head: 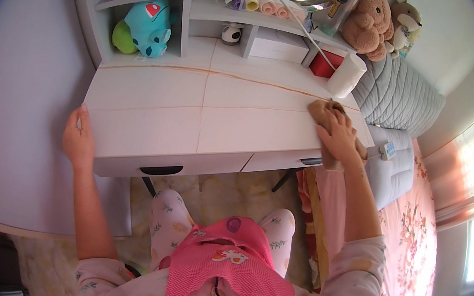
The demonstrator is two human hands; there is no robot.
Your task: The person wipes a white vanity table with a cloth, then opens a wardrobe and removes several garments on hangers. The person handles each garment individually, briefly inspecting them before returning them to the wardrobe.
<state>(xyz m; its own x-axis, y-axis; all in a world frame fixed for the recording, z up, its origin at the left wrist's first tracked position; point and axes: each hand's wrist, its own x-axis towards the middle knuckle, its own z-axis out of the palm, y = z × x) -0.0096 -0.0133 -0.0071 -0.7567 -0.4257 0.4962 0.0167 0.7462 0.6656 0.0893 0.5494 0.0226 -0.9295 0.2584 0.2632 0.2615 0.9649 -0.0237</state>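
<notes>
My right hand (338, 136) presses a brown cloth (329, 160) onto the right end of a white desk top (151, 114), and part of the cloth hangs over the front edge. At the desk's left edge, my left hand (80, 138) rests with its fingertips by the side, holding no loose object. Thin brown lines run along and across the desk top. Just behind the cloth stands a white cylinder (347, 76), with a pale rod slanting down close to it.
Shelves (186, 11) at the back hold a turquoise plush toy (149, 26), a panda figure (231, 33), a white box (279, 46) and a red box (322, 64). A bed with floral bedding (410, 233) and grey cushions (398, 97) lies right. Drawers with black handles (161, 169) face me.
</notes>
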